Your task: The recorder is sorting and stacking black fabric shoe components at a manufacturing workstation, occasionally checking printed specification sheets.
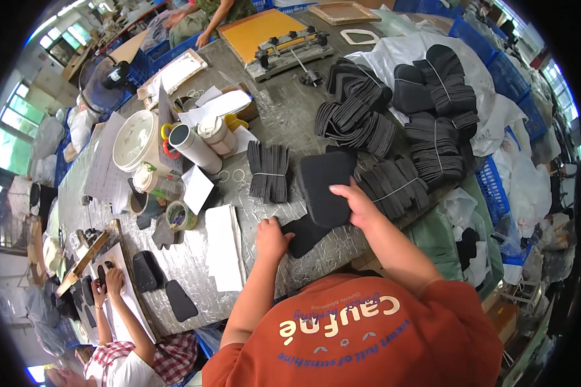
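Landmark: the big black foam pad (326, 187) on the grey counter (284, 109), just ahead of the person in the orange shirt.

Right hand (361, 206): on the pad's right edge, fingers closed on it, thumb over the top face. Pad is a rounded slab, long axis running away from the person, tilted slightly left.

Left hand (271, 237): down-left of the pad, fingers curled onto a smaller dark foam piece (306, 233) that lies partly under the pad's near edge. Can't tell whether they're clamped on it or just pressing. That piece lies right of the left hand's fingers, long axis diagonal toward the pad. Right hand is the nearer one to the pad; left nearer to the small piece.

Left of the pad: flat white sheet (224, 248); beyond it a banded bundle of black pieces (269, 171) standing on edge.

Right of the pad: more banded bundles (394, 184) at the counter edge.

Farther left: tape roll (181, 216), grey tube (193, 148) lying down, white lidded bucket (135, 138), contents hidden.

Beyond the pad: loose black stacks (358, 106), more bundles on white bags (442, 90). Farthest: a clamp jig on an orange board (261, 29); blue crates (497, 71) at right, contents mostly covered by bags.

Another person's hands (106, 284) work on dark pieces far down-left.
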{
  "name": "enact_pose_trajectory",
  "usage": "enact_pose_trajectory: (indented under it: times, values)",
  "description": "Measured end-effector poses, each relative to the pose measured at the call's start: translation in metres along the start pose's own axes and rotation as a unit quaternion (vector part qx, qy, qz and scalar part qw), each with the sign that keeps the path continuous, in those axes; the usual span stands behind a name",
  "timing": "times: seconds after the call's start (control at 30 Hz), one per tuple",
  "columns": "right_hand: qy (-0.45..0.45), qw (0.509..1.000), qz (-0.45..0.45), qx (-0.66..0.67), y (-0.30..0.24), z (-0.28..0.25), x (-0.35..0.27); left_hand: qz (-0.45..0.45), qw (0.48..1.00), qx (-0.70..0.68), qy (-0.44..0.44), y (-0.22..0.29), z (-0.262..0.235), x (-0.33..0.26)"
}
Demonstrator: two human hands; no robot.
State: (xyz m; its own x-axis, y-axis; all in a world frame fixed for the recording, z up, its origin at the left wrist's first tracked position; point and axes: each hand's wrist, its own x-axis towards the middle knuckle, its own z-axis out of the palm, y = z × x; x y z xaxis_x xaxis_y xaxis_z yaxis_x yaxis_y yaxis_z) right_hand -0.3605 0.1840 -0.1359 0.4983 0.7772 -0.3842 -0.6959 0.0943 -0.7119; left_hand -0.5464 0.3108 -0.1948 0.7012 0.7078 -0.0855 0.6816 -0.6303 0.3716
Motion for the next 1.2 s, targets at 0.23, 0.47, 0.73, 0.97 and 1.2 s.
enact_pose_trajectory:
  times: [0.23, 0.47, 0.73, 0.97, 1.2]
  values:
    - [-0.155, 0.974, 0.137, -0.087, -0.009, -0.003, 0.011, 0.062, 0.981, -0.121, -0.134, -0.032, -0.004, 0.006]
    - [-0.335, 0.759, -0.105, -0.549, 0.046, -0.029, 0.013, 0.078, 0.879, -0.322, -0.344, -0.013, -0.036, 0.042]
    - [-0.173, 0.922, 0.083, -0.336, 0.027, -0.007, -0.035, 0.047, 0.819, -0.508, -0.263, 0.012, -0.011, 0.084]
    - [-0.066, 0.99, -0.036, -0.117, -0.031, -0.02, -0.092, 0.442, 0.869, -0.161, -0.151, 0.079, 0.043, 0.131]
    - [0.044, 0.997, -0.058, 0.001, -0.031, -0.014, -0.061, 0.386, 0.908, 0.007, -0.166, 0.088, 0.055, 0.106]
